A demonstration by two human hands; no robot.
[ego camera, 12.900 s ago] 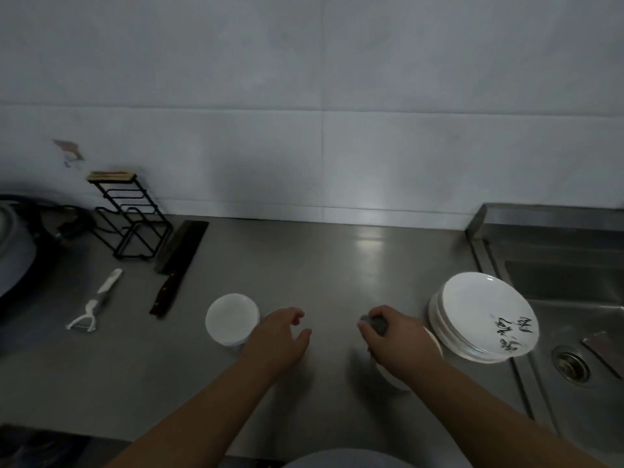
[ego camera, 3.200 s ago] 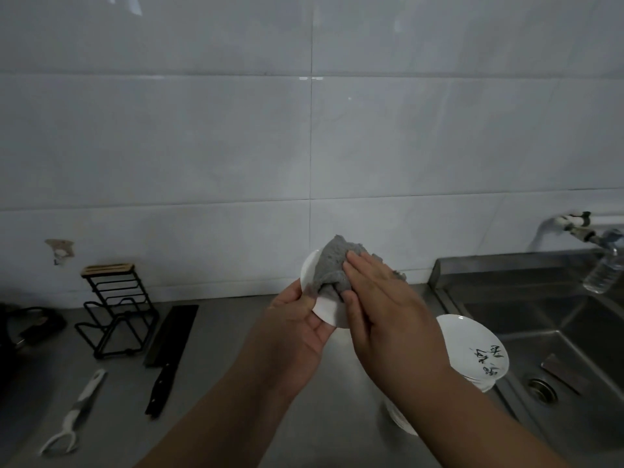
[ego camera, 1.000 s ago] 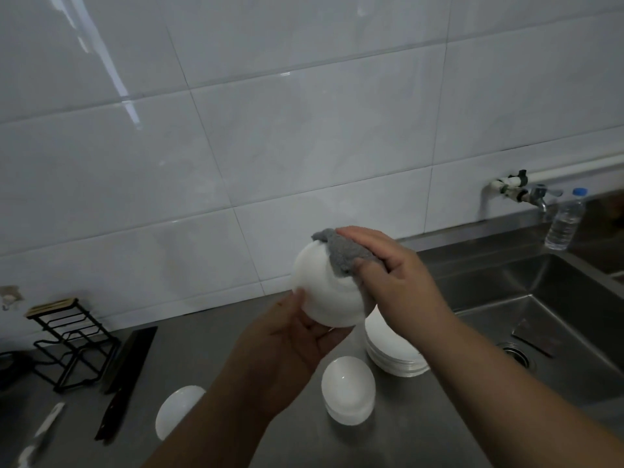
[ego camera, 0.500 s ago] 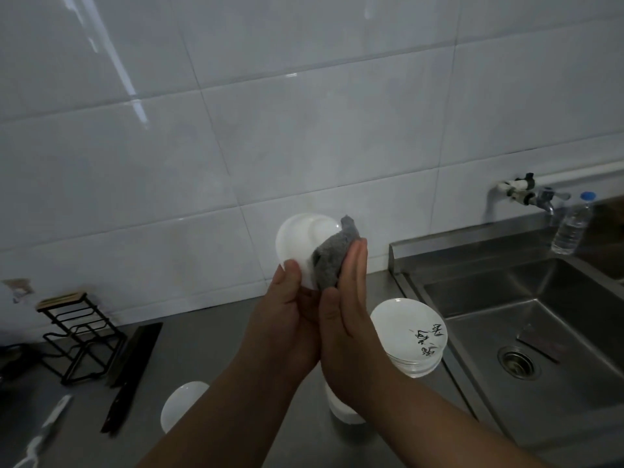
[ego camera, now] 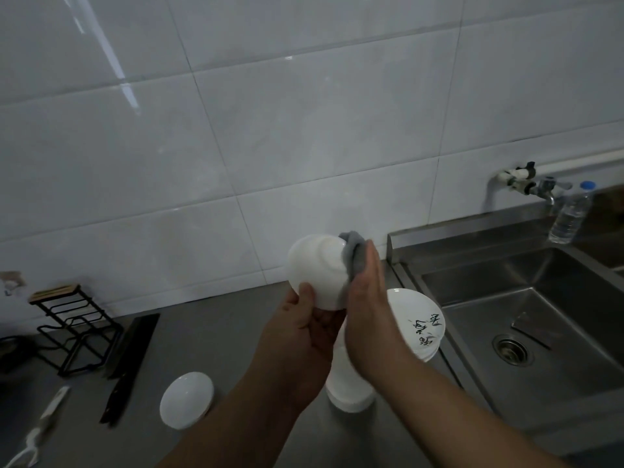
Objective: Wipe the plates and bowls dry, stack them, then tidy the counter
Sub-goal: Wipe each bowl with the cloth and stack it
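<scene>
I hold a white bowl [ego camera: 317, 268] up in front of the wall, its base turned toward me. My left hand [ego camera: 304, 336] grips its lower rim with the thumb on the outside. My right hand [ego camera: 368, 309] presses a grey cloth [ego camera: 354, 253] flat against the bowl's right side with straight fingers. Below my hands a stack of white plates [ego camera: 418, 322] with black writing sits beside the sink. Another white bowl [ego camera: 347, 383] stands on the counter, partly hidden by my arms. A third white bowl [ego camera: 185, 400] lies further left.
The steel sink [ego camera: 526, 319] lies at the right, with a tap [ego camera: 537, 187] and a plastic bottle [ego camera: 570, 214] behind it. On the counter at the left are a black wire rack [ego camera: 67, 329], a dark cleaver [ego camera: 128, 363] and a white peeler [ego camera: 40, 430].
The bowl has turned in my left hand, so its base now faces me. My right hand with the cloth has slid round to the bowl's right side.
</scene>
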